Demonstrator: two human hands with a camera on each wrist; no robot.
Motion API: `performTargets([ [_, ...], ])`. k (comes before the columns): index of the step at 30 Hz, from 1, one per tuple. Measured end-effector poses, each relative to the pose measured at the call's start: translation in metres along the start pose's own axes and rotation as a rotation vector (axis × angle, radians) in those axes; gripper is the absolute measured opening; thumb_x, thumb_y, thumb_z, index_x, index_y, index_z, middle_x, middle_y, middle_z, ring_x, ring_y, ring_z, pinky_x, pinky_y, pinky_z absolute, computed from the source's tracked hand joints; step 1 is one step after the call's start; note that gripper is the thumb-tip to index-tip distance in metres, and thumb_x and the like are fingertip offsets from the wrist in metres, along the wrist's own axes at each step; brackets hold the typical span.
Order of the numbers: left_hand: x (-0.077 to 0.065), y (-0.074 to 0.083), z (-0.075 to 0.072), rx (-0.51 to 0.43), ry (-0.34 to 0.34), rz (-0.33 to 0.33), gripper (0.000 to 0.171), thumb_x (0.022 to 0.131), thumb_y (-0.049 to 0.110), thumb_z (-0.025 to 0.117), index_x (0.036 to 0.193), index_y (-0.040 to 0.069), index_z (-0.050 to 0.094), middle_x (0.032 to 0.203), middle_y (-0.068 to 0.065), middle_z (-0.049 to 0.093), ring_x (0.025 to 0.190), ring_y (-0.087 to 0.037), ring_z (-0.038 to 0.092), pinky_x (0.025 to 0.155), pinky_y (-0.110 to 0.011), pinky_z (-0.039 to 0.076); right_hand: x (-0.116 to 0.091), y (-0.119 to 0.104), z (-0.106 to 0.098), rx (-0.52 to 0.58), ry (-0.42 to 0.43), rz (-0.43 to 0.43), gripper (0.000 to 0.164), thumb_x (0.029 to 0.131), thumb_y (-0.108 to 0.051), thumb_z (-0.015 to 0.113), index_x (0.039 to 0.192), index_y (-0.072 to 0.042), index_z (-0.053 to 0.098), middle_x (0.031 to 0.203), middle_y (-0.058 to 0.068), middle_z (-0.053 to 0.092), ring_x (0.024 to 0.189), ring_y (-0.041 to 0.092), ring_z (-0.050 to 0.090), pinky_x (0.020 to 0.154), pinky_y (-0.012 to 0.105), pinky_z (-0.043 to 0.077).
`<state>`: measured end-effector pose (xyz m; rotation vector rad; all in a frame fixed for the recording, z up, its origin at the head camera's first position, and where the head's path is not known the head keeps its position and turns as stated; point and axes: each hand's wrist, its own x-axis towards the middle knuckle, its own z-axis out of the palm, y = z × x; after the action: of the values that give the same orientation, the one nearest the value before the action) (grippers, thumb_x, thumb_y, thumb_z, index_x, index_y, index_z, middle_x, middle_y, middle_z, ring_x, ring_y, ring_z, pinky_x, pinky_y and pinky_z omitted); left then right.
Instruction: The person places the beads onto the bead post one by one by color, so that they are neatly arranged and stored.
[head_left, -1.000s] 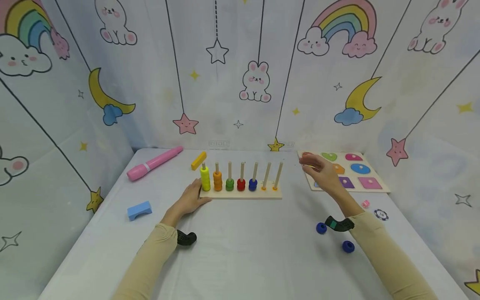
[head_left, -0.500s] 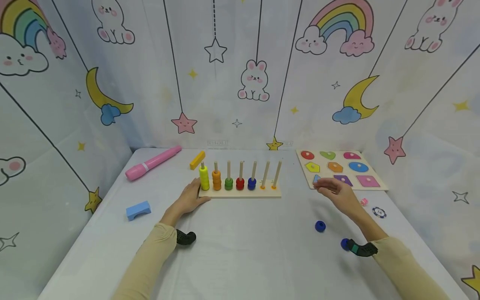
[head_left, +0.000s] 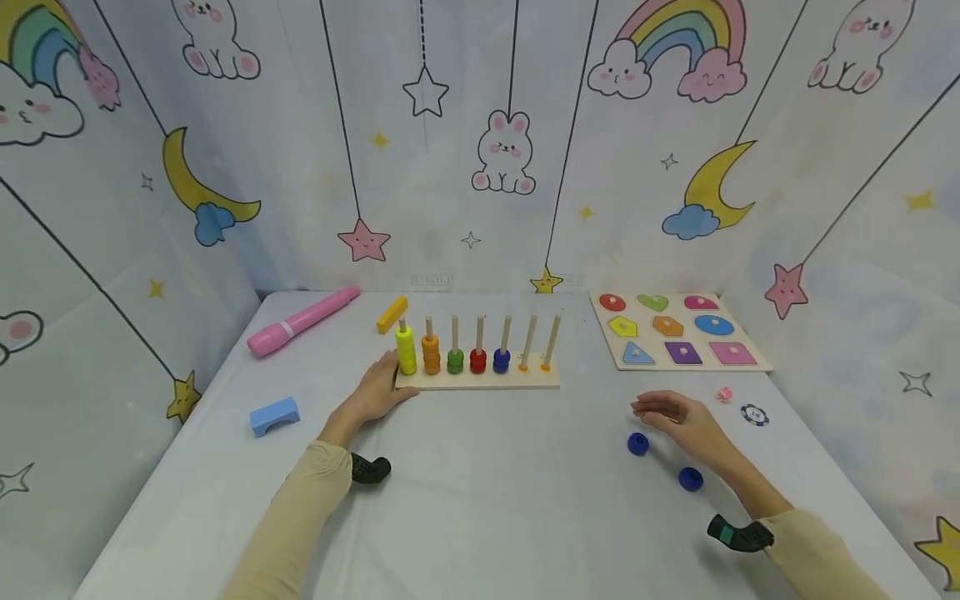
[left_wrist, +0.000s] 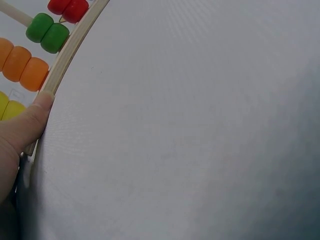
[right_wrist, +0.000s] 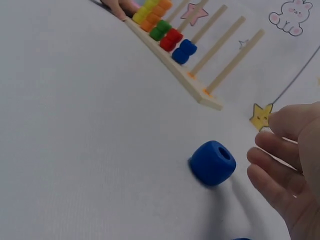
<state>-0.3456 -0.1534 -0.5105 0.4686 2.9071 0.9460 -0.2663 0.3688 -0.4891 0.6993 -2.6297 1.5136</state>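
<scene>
A wooden bead stacker (head_left: pixel 480 382) stands upright on the table, with seven-colour style pegs in a row: yellow, orange, green, red and blue beads sit on the left pegs, and the two rightmost pegs are bare. My left hand (head_left: pixel 372 392) grips its left end, the thumb (left_wrist: pixel 31 122) along the front edge of the base and the other fingers mostly hidden. My right hand (head_left: pixel 686 425) hovers with fingers loosely bent and nothing held. Close by it lie a loose blue bead (right_wrist: pixel 212 162) and a second blue bead (head_left: pixel 691 479).
A shape puzzle board (head_left: pixel 652 330) lies at the back right, with a small pink piece (head_left: pixel 723 395) and a round chip (head_left: pixel 754 415) in front. On the left are a pink pen-shaped toy (head_left: pixel 303 322), a yellow block (head_left: pixel 392 314) and a blue arch block (head_left: pixel 274 416).
My right hand has come back from over the puzzle board, toward me and slightly right, to near the loose blue beads. My left hand stays at the stacker's end.
</scene>
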Motion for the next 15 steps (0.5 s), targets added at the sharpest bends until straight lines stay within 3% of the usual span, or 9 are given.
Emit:
performTargets([
  [8,0.001,0.0,0.0,-0.013,-0.014,-0.011,0.079,0.092,0.032,0.063,0.148,0.0,0.018,0.151,-0.025,0.02,0.141,-0.039,0.011,0.115,-0.05,0.005,-0.013,0.002,0.004,-0.02,-0.113,-0.032,0.035,0.093,-0.003,0.059,0.126,0.005,0.051,0.118,0.021,0.061,0.108,0.023,0.059,0.088,0.016,0.048],
  [15,0.003,-0.002,0.0,-0.002,-0.009,-0.003,0.079,0.091,0.032,0.063,0.148,-0.002,0.019,0.151,-0.025,0.021,0.14,-0.039,0.012,0.115,-0.05,0.006,-0.016,-0.001,0.009,-0.092,-0.148,0.008,0.036,0.086,-0.004,0.068,0.121,-0.003,0.059,0.116,0.011,0.064,0.106,0.018,0.06,0.088,0.025,0.052],
])
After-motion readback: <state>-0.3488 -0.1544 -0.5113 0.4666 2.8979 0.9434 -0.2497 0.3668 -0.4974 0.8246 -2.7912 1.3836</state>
